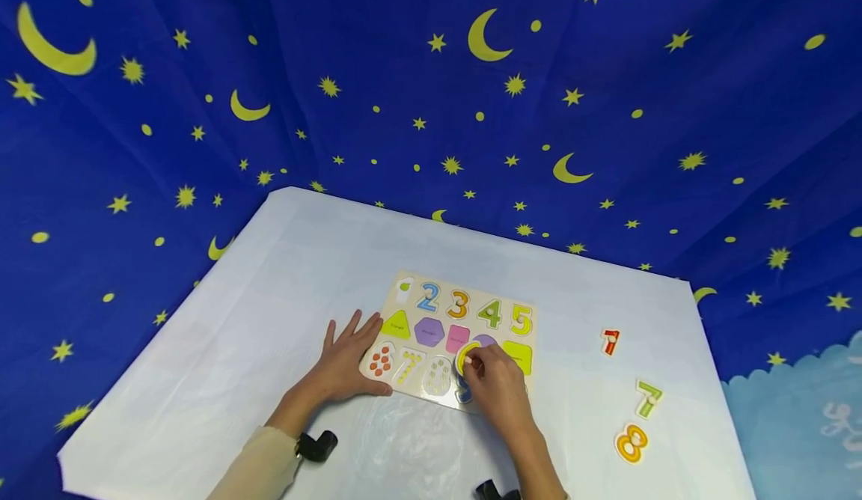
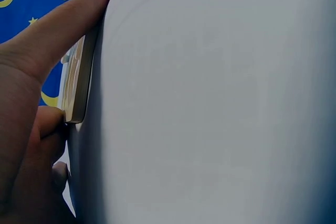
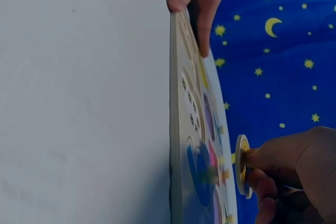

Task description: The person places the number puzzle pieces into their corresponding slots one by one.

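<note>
A wooden number puzzle board (image 1: 417, 393) lies on the table. My left hand (image 1: 346, 365) rests at its lower left corner, fingers spread along the left side and thumb against the front edge. Above the board's lower right part, my right hand (image 1: 498, 386) pinches a yellow puzzle piece (image 1: 463, 356) with a rounded outline, partly hidden by the fingers. In the right wrist view, this piece (image 3: 241, 163) is held on edge, apart from the board. A blue piece (image 1: 462, 391) sits in the bottom row, half covered by that hand. Numbers 2 to 5 fill much of the top row.
On the table's right side lie a red 1 piece (image 1: 610, 342), a green 7 piece (image 1: 649, 399) and an orange 8 piece (image 1: 631, 443). The white table (image 1: 323, 260) meets a blue star-and-moon cloth (image 1: 377, 51) behind. Bare recesses show for 1, 6, 7 and 8.
</note>
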The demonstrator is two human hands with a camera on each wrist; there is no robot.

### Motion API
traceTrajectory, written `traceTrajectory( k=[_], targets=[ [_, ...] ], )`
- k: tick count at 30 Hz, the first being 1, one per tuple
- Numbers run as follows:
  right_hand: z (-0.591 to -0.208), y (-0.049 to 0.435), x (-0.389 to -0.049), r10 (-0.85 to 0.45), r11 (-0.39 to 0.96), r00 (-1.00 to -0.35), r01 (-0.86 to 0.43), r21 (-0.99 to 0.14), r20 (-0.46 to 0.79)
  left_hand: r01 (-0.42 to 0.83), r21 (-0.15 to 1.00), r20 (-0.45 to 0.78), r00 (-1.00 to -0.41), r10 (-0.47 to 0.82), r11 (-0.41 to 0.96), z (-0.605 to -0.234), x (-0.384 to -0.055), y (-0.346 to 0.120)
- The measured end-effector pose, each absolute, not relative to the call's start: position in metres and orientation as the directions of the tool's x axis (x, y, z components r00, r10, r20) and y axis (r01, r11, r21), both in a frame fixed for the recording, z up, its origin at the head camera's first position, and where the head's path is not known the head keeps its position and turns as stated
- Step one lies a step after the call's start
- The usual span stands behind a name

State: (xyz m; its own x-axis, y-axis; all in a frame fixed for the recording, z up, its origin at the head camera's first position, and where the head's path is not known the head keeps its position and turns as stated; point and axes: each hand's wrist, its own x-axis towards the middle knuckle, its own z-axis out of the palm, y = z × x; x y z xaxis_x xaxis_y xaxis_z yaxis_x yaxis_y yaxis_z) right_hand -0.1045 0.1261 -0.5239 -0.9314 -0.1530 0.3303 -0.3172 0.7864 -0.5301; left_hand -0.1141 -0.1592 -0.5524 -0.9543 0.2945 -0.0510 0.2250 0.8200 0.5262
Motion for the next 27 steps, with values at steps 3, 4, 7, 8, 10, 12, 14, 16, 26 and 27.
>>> traceTrajectory(
  k=[3, 4, 7, 8, 10, 12, 14, 16, 26, 27],
  targets=[
    [-0.525, 0.123, -0.105, -0.173, 0.781, -0.924, -0.339, -0.524, 0.340, 0.227, 0.527, -0.047, -0.954, 0.295, 0.819, -0.553, -0.114, -0.159],
    [-0.525, 0.122, -0.105, -0.178, 0.778, -0.923, -0.344, -0.526, 0.340, 0.229, 0.527, -0.044, -0.954, 0.295, 0.819, -0.553, -0.114, -0.158],
    [-0.525, 0.118, -0.105, -0.188, 0.770, -0.920, -0.356, -0.529, 0.345, 0.233, 0.527, -0.039, -0.954, 0.298, 0.817, -0.554, -0.115, -0.158],
    [-0.526, 0.117, -0.106, -0.189, 0.770, -0.919, -0.357, -0.529, 0.345, 0.235, 0.527, -0.039, -0.953, 0.299, 0.817, -0.554, -0.116, -0.158],
    [-0.526, 0.115, -0.106, -0.196, 0.769, -0.915, -0.367, -0.523, 0.354, 0.239, 0.526, -0.037, -0.952, 0.303, 0.816, -0.553, -0.116, -0.157],
    [-0.526, 0.112, -0.107, -0.205, 0.768, -0.910, -0.378, -0.516, 0.361, 0.244, 0.525, -0.031, -0.952, 0.304, 0.816, -0.553, -0.117, -0.157],
    [-0.526, 0.109, -0.107, -0.222, 0.765, -0.905, -0.392, -0.511, 0.363, 0.242, 0.525, -0.023, -0.955, 0.297, 0.816, -0.553, -0.116, -0.157],
    [-0.526, 0.107, -0.107, -0.233, 0.760, -0.903, -0.401, -0.511, 0.361, 0.239, 0.518, -0.020, -0.956, 0.291, 0.821, -0.554, -0.115, -0.158],
    [-0.532, 0.099, -0.102, -0.265, 0.761, -0.884, -0.437, -0.479, 0.386, 0.227, 0.529, -0.024, -0.959, 0.282, 0.818, -0.557, -0.112, -0.158],
    [-0.532, 0.099, -0.103, -0.264, 0.760, -0.881, -0.441, -0.477, 0.393, 0.231, 0.526, -0.020, -0.959, 0.283, 0.819, -0.557, -0.112, -0.157]
  ],
)
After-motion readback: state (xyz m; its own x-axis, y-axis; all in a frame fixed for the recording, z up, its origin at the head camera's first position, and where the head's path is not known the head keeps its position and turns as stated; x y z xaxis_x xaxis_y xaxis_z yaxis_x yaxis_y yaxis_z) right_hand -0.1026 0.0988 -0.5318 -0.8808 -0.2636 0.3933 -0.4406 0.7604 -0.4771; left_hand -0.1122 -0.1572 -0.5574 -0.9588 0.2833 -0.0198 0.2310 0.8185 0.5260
